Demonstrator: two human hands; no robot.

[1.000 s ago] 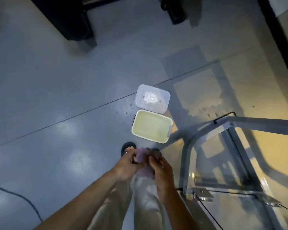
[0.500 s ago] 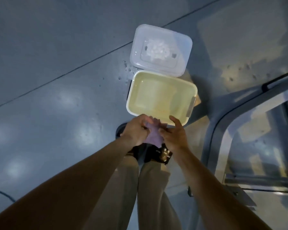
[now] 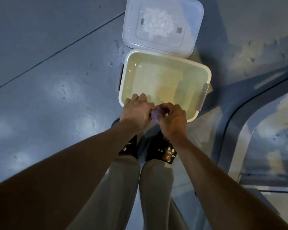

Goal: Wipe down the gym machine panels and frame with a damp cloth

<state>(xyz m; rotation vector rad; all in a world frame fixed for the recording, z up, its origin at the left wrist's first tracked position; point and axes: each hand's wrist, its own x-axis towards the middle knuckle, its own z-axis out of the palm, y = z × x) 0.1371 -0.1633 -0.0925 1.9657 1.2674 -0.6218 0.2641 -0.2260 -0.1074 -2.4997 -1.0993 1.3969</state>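
Observation:
A small purple cloth (image 3: 155, 115) is bunched between both hands over the near rim of a white tub (image 3: 204, 75) that holds yellowish water. My left hand (image 3: 135, 112) grips the cloth's left end with curled fingers. My right hand (image 3: 172, 121) grips its right end, and most of the cloth is hidden inside the two fists. The grey metal frame (image 3: 239, 140) of the gym machine curves along the right side of the view, apart from both hands.
The tub's clear lid (image 3: 163, 25) lies on the floor just beyond the tub. Water drops dot the grey floor (image 3: 56, 80) to the left of it. My legs and black slippers (image 3: 161, 151) stand directly below the hands.
The view has dropped closer to the tub. Both hands carried the cloth forward from above my feet to the tub's near rim and closed tighter on it.

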